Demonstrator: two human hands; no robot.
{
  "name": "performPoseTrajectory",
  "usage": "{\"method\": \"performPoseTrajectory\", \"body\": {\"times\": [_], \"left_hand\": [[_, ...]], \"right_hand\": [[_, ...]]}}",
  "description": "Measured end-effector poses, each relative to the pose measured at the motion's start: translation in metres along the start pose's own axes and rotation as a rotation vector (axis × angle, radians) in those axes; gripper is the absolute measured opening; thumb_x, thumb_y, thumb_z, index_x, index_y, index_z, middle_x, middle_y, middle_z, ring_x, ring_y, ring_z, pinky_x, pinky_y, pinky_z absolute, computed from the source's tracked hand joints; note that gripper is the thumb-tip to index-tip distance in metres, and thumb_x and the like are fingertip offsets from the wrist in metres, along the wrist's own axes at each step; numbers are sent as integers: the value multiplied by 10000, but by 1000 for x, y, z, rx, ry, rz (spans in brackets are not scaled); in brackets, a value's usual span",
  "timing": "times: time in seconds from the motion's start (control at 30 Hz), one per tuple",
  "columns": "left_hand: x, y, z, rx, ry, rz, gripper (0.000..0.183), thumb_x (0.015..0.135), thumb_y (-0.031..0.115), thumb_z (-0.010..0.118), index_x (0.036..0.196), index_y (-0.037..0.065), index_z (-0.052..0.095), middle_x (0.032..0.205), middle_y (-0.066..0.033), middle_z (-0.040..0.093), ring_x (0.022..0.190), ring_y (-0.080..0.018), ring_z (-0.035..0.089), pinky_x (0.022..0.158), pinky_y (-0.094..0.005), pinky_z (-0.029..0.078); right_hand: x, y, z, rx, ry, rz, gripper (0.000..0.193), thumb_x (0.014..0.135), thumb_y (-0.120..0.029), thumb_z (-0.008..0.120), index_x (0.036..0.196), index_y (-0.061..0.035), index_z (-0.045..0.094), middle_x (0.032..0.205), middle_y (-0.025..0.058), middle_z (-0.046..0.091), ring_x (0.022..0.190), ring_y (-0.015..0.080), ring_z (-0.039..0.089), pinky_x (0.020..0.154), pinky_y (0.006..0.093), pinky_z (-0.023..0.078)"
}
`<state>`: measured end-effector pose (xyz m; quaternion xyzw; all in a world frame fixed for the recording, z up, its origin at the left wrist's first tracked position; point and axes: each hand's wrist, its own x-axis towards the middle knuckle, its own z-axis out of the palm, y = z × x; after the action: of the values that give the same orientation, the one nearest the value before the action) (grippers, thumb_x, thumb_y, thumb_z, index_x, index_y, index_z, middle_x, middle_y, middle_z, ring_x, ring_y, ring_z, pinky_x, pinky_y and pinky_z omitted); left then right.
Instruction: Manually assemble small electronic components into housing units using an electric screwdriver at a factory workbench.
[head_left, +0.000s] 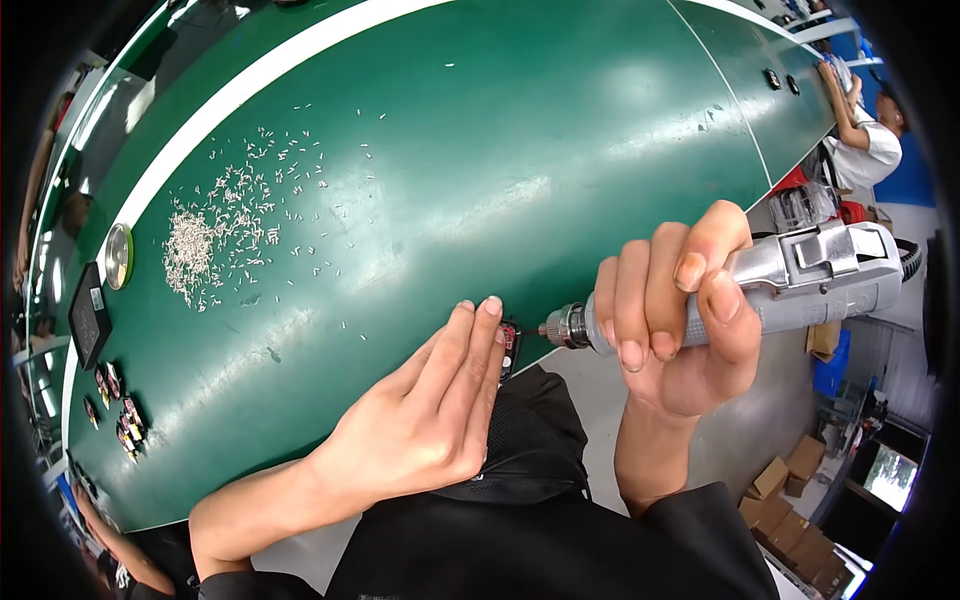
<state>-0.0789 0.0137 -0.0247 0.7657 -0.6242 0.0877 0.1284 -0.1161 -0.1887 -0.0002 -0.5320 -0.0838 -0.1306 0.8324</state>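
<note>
My right hand (pixel 680 325) is wrapped round a grey electric screwdriver (pixel 835 285) with a metal lever on its side. The driver lies nearly level, its chuck and thin bit pointing left. Just beyond the bit's tip is a small black part with red on it (pixel 510 340), at the near edge of the green table. My left hand (pixel 425 410) presses this part with its fingers straight and close together, covering much of it. Whether the bit touches the part I cannot tell.
A heap of tiny silvery screw-like pieces (pixel 192 245) spreads over the green table (pixel 480 170). At the left are a round tin (pixel 118 256), a black tray (pixel 90 318) and several small dark parts (pixel 130 430). Another person (pixel 865 145) sits at the far right; cardboard boxes (pixel 800 545) lie below.
</note>
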Motion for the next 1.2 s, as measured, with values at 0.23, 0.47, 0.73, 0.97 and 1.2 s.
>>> {"method": "performPoseTrajectory", "body": {"times": [0.23, 0.47, 0.73, 0.97, 1.2], "left_hand": [[-4, -2, 5, -5, 43, -13, 369, 602, 24, 644, 937, -130, 659, 1076, -260, 631, 976, -322, 639, 832, -340, 549], [-6, -3, 4, -18, 51, -9, 327, 630, 19, 646, 919, -133, 655, 1066, -257, 633, 969, -319, 639, 823, -341, 553], [-6, -4, 4, 87, 33, 63, 364, 674, 100, 589, 951, -120, 669, 1055, -259, 641, 1002, -322, 607, 901, -352, 513], [-3, -2, 6, 55, 78, 52, 307, 669, 32, 644, 929, -132, 644, 1022, -251, 632, 966, -332, 625, 817, -362, 549], [-17, -5, 0, 90, 82, 12, 367, 659, 53, 637, 975, -134, 632, 1076, -249, 615, 1017, -330, 606, 848, -361, 536]], "right_hand": [[2, 13, 3, 147, 66, -52, 94, 867, -87, 456, 918, -13, 480, 514, 24, 400, 403, 117, 389, 399, 261, 371], [2, 14, 7, 132, 46, -56, 89, 872, -86, 454, 910, -10, 477, 515, 18, 395, 404, 106, 379, 398, 261, 378], [4, 9, 12, -44, -81, -5, 175, 939, -210, 483, 861, -59, 437, 535, 0, 416, 424, 104, 427, 449, 255, 364], [9, 7, 14, -242, -172, -30, 161, 902, -152, 541, 824, -60, 434, 531, -5, 429, 395, 84, 389, 398, 233, 340], [11, 18, 25, 96, -142, -4, 111, 813, -29, 622, 788, -1, 517, 560, 59, 520, 431, 83, 452, 398, 229, 368]]}}
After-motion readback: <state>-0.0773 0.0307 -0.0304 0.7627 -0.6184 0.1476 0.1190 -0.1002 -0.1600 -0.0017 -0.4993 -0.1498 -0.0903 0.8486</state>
